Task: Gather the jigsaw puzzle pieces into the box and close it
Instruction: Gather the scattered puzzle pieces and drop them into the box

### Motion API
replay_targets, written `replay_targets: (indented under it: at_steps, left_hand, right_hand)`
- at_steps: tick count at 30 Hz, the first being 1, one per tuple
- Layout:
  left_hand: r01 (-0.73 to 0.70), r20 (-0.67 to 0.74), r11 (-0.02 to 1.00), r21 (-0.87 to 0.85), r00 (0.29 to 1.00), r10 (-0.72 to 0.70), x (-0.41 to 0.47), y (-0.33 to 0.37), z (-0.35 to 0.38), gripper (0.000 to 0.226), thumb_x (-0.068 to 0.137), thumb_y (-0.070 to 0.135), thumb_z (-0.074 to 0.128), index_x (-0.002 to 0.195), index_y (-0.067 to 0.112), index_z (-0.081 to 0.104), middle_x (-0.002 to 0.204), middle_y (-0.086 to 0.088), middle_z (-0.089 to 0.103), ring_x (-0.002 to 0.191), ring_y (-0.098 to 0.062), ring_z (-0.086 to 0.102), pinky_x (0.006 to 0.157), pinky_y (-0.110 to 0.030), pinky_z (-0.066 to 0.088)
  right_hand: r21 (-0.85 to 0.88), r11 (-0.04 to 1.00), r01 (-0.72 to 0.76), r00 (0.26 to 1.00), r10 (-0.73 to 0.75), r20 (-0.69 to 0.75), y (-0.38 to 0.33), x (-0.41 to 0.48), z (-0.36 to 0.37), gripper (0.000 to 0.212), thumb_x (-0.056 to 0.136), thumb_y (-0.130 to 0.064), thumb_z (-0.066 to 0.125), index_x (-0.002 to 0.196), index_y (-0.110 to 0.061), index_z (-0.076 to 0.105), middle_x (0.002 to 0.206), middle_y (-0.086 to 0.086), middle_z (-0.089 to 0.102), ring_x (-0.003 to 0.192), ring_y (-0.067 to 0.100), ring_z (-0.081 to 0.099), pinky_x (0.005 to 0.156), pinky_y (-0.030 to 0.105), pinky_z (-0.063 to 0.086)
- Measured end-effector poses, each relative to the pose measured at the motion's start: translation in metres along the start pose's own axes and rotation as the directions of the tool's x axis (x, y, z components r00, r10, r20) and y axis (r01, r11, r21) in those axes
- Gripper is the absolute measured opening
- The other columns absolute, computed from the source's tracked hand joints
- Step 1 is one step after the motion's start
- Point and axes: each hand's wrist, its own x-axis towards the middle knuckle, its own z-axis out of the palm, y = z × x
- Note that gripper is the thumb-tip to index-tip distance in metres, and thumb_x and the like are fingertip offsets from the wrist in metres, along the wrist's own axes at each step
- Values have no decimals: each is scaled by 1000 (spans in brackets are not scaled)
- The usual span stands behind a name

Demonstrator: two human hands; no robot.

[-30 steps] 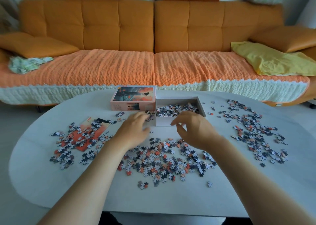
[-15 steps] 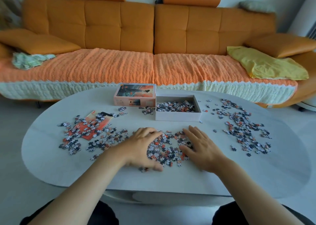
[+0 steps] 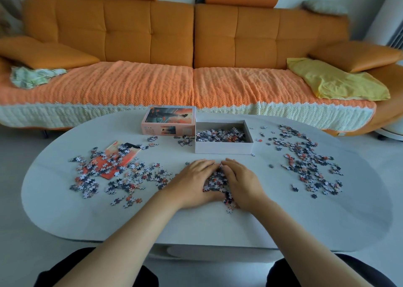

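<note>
Both hands have closed inward since half a second ago, and the loose centre patch of pieces is now compressed into one heap (image 3: 216, 183) between them. Left hand (image 3: 194, 183) and right hand (image 3: 242, 184) lie palm-down on the counter (image 3: 218, 228), cupped around the heap; fingers (image 3: 206, 163) are curled and nearly meet at 12 o'clock. The pieces are penned in, not yet lifted.

The box base (image 3: 223, 149) stands open at 12 o'clock from the hands, partly filled. Its lid (image 3: 169, 121) rests just beside it at 11 o'clock.

Risk, in my judgement: lifting a loose heap between two palms will shed pieces through the gap at the heel of the hands, where stragglers already sit at 6 o'clock. A hasty carry could scatter pieces off the counter edge or knock the light box.

Count: two hands, one box base, one lid, one printed sheet (image 3: 109, 164) under pieces at 9 o'clock. Three groups of pieces remain outside the box: the heap, a left spread (image 3: 133, 177) and a right spread (image 3: 309, 162). Individual pieces are too many to count.
</note>
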Motion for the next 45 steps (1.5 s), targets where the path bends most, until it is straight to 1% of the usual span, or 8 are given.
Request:
replay_targets:
  at_steps: [5,12,16,21,31,38,41,45]
  left_hand:
    - [-7,-41,997,-81,999,4,10,2,-6,84,85,69,51,152,24,27,155,9,29,141,-7,23,117,-34,24]
    - [52,89,987,152,994,-66,10,-12,-13,81,90,68,39,155,26,14,158,7,17,144,-15,11,118,-40,16]
    - [48,6,997,54,999,-48,21,-9,-10,63,94,49,52,149,25,36,138,7,37,132,-13,26,112,-35,26]
    - [41,-45,993,-114,998,-47,30,-12,-11,40,92,34,64,131,25,60,112,8,51,112,-7,40,98,-27,37]
    - [81,-120,971,-226,987,-110,43,-12,-22,13,89,26,68,101,25,73,97,12,65,85,-2,58,78,-24,49]
    - [70,-207,929,-362,966,-153,64,-10,-45,8,90,25,67,96,25,73,94,11,68,85,-5,61,76,-22,49]
    - [44,-324,946,-321,934,-153,83,-17,-54,9,90,23,68,98,23,72,95,11,67,86,-4,59,74,-11,42]
    - [58,-387,966,-252,909,-156,104,-29,-48,12,89,22,68,100,20,71,99,4,65,88,-9,59,74,-13,42]
  right_hand:
    - [79,993,-86,993,79,89,11,5,-21,41,98,-21,46,138,-26,51,139,-7,53,129,11,47,99,14,29]
    - [-353,927,123,969,-35,245,24,6,-41,71,88,-56,50,150,-26,30,144,-1,35,135,19,24,112,41,29]
    - [-419,895,152,965,-44,257,15,14,-28,69,88,-60,47,147,-27,31,137,3,35,129,22,30,106,40,36]
    - [-293,951,102,964,-21,265,8,31,-23,49,88,-49,59,134,-32,53,118,0,45,111,21,50,96,36,45]
    - [-179,983,37,984,-5,176,9,50,-34,14,83,-29,74,96,-26,74,89,-7,64,75,7,56,60,13,41]
    - [-30,999,-31,998,32,46,4,73,-57,6,84,-19,74,86,-23,72,74,-5,69,58,13,69,64,31,60]
    - [15,1000,-3,993,5,-120,3,90,-64,6,84,-13,73,86,-19,74,77,-4,69,60,14,65,61,28,56]
    - [-107,991,78,966,-101,-237,9,110,-57,10,86,-11,69,91,-16,75,89,-1,62,76,13,58,70,20,43]
